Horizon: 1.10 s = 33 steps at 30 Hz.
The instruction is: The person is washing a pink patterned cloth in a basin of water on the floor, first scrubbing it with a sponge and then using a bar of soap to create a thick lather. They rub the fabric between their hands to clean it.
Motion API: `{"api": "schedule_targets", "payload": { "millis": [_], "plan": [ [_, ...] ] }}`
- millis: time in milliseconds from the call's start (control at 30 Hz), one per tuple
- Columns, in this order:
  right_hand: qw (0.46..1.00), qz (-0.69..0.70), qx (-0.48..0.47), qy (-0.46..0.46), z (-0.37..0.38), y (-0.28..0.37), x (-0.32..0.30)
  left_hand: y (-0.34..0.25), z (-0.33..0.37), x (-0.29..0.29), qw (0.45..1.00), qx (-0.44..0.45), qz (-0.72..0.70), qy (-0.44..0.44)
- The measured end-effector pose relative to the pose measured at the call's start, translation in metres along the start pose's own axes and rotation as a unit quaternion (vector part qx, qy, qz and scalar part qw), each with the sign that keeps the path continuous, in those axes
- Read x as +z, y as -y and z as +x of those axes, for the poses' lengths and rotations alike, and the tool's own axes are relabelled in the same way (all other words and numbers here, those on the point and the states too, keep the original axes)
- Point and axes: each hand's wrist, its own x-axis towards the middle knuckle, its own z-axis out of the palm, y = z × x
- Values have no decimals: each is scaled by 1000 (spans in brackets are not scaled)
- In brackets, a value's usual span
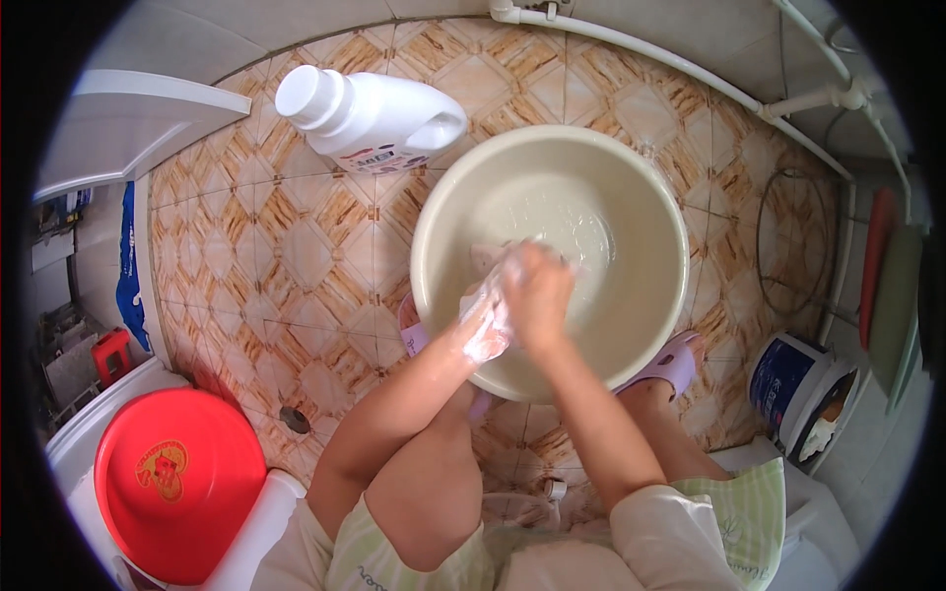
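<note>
Over a large cream basin (427,212), both of my hands work together. A white, foamy cloth (498,307) lies across my left hand (480,323) and wrist, with suds clinging to the skin. My right hand (540,294) is closed against the cloth and slightly blurred by motion. The left fingers are mostly hidden behind the cloth and the right hand, though they appear curled into it. Water and a few suds glisten on the basin floor. Beyond the basin's far left rim, a white detergent bottle (389,116) with a thick cap stands on the tiles.
A red basin (182,483) sits at lower left, near an open white door (148,118). To the right are a blue-and-white bucket (783,379) and hanging red and green boards (892,295). White pipes (670,69) run along the wall. My purple slippers (670,364) flank the basin.
</note>
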Motion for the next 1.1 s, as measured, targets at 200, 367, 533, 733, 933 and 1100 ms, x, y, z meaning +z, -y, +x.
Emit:
{"api": "schedule_targets", "payload": {
  "millis": [200,367,533,733,933,1100],
  "plan": [
    [983,-94,-144,-62,5,-32,-1,6,2,27,998,-10,-20,-64],
    [998,50,-14,-27,33,-44,-46,-40,-8,36,998,-34,59,10],
    [886,461,37,22,12,-21,-79,-55,-18,28,947,-33,320,-17],
    [877,476,63,13,-1,-29,-66,-56,-17,36,936,165,311,10],
    [955,18,-293,-34,-48,18,-8,-10,15,48,998,-24,-22,-46],
    [986,-2,132,-101,9,39,-12,1,8,42,977,40,209,3]
  ]
}}
